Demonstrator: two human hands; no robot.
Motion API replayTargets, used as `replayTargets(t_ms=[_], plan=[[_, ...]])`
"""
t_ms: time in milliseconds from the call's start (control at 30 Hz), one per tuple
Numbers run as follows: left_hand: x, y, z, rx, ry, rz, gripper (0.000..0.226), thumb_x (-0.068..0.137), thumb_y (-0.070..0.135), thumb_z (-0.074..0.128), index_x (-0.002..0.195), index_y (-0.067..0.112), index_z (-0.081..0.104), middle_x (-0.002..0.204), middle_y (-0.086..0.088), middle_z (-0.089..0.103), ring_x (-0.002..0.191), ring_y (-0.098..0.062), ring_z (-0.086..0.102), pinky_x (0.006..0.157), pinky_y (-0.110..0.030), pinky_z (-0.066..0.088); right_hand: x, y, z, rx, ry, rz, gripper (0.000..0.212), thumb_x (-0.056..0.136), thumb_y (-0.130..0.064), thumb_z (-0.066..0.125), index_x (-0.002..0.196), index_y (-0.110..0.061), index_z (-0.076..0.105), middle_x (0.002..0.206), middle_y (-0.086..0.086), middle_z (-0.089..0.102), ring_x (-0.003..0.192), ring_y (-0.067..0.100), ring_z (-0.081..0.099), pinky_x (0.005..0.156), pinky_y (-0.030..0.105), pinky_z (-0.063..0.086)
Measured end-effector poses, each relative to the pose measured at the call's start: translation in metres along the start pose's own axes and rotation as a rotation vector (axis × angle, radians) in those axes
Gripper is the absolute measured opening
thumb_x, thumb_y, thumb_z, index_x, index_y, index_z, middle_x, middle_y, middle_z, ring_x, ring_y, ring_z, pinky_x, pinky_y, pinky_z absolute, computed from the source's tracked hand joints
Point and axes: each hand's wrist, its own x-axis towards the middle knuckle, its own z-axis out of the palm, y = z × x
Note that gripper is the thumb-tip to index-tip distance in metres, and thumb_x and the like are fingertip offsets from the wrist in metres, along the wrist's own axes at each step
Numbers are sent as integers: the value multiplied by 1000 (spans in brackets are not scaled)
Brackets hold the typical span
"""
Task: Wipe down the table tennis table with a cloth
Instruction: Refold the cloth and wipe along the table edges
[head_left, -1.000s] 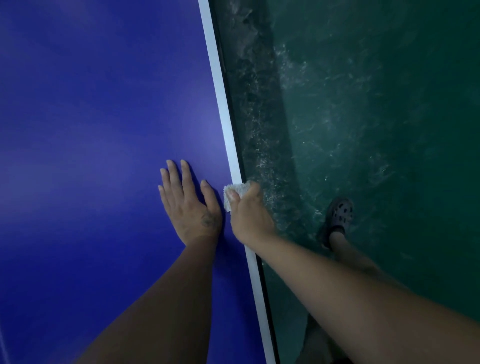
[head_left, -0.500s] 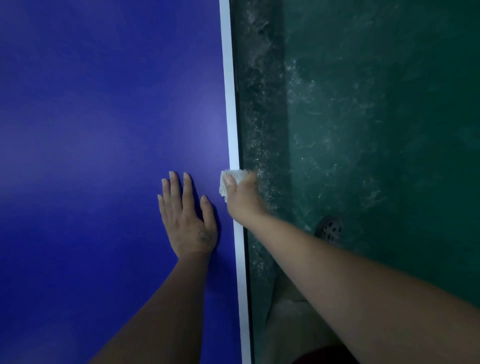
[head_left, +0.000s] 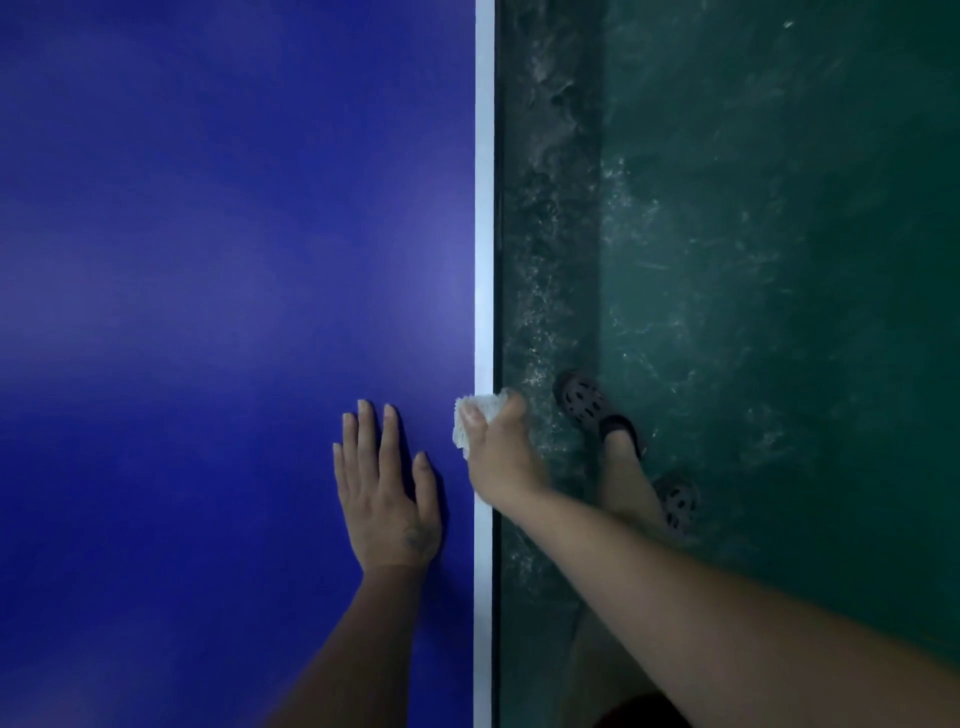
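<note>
Now apparently both shoes (head_left: 584, 404) show; right hand (head_left: 501, 462) grips cloth (head_left: 470, 423), left hand (head_left: 387, 499) flat.

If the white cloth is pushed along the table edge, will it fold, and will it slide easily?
Probably floppy: the cloth is bunched in the right hand. It seems light, since most of it hides under that hand. It should slide easily, as the table looks smooth.

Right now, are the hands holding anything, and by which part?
The right hand grips a bunched white cloth by its near part; the left hand lies flat on the table, holding nothing.
</note>
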Motion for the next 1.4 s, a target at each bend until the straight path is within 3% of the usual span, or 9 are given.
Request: replayTargets(t_ms=[133,200,333,500,667,900,1033,1233,1400], plan=[[2,3,-1,12,-44,-31,61,112,33,40,169,13,34,181,-4,20,168,-31,15,136,-55,14,33,-38,-7,-27,100,13,47,112,-53,38,142,-18,33,144,8,55,92,24,59,67,32,37],[9,11,0,8,-47,-82,59,112,32,40,168,13,37,181,-3,21,168,-30,15,135,-56,16,59,-71,-23,-39,116,-27,40,113,-52,38,131,-17,35,139,9,56,89,24,53,62,33,33],[71,43,0,-85,-8,-119,55,113,30,44,164,11,42,178,-2,30,168,-25,18,135,-55,19,108,-140,-56,17,148,-90,55,113,-54,38,144,-8,34,150,14,49,117,37,63,83,41,45],[236,87,7,-314,73,-105,43,111,15,57,154,10,56,167,-5,49,165,-23,29,132,-55,29,133,-163,-66,40,122,-75,57,113,-53,38,146,-7,32,157,16,41,128,39,57,88,38,36],[354,113,17,-173,34,-142,57,114,32,43,167,12,39,178,-8,28,168,-27,15,136,-49,12,153,-194,-79,43,133,-62,59,112,-55,38,145,-7,32,156,17,43,128,39,57,93,42,42],[358,110,28,7,58,-150,64,112,45,33,171,21,31,181,-2,19,169,-23,10,137,-45,6,147,-175,-82,52,51,-101,66,112,-52,40,160,-10,23,155,17,46,131,34,56,111,48,46],[361,111,27,23,48,-169,64,112,45,34,171,21,32,181,-2,19,169,-23,10,137,-46,7,123,-152,-74,-18,1,-57,73,112,-56,34,166,-14,11,160,13,40,132,33,54,109,48,49],[362,112,26,19,42,-163,63,112,41,36,171,20,32,181,-3,19,169,-24,11,137,-48,8,184,-239,-104,29,68,-128,61,114,-48,38,143,6,40,136,24,60,114,31,62,107,51,51],[363,112,27,11,38,-171,64,111,43,34,171,20,32,181,-2,19,169,-23,10,137,-48,8,206,-271,-116,71,130,-147,59,113,-48,42,144,2,45,140,23,60,110,32,65,99,47,54]])
